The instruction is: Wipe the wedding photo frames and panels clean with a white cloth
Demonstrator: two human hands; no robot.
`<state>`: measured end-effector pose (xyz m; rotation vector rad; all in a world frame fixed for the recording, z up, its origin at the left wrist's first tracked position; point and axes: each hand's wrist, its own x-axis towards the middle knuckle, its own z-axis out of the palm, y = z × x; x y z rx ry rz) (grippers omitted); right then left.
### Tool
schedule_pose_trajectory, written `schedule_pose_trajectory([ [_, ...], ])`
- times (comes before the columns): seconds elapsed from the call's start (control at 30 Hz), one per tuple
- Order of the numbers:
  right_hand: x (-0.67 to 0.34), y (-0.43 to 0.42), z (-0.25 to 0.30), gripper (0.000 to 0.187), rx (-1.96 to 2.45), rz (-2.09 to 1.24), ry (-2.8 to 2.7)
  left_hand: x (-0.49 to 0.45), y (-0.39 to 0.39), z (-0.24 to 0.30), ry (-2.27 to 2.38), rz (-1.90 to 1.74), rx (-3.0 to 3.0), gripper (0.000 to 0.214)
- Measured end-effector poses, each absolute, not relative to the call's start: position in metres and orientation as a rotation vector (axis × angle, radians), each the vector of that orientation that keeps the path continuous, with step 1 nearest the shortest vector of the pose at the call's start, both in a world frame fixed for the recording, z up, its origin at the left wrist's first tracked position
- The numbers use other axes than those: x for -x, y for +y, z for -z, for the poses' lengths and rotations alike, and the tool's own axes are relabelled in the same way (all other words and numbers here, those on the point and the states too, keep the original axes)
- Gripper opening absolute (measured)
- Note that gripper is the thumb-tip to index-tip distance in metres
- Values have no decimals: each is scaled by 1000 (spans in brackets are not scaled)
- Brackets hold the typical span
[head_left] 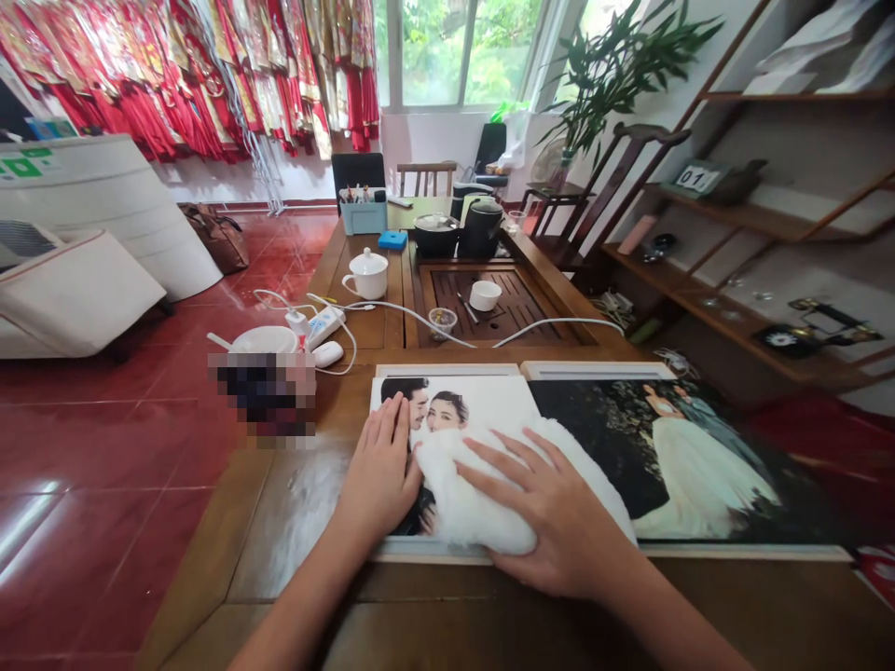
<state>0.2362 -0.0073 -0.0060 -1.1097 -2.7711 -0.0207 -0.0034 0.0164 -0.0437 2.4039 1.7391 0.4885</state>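
Note:
An open wedding photo album [699,550] lies flat on the wooden table [294,522] in front of me. My left hand [381,471] rests flat on the left page, fingers stretched out together beside the printed couple. My right hand [552,508] lies on a white fluffy cloth [461,499], fingers spread, pressing it onto the same page. The right page [671,457] shows a figure in a white dress on a dark background.
Beyond the album are a tea tray [521,308] with a small white cup [485,294], a white lidded teapot [366,274], dark kettles [481,229], a power strip [323,326] with white cables and a mouse [327,353]. Shelves stand right, red garments hang at the back left.

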Motion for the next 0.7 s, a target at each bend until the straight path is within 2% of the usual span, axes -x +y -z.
schedule_pose_trajectory([
  [0.3, -225, 56, 8, 60, 1247, 54, -2598, 4, 16, 45, 1743, -542, -2419, 57],
  [0.7, -231, 0, 9, 74, 1115, 105, -2710, 2, 15, 41, 1748, -507, -2378, 62],
])
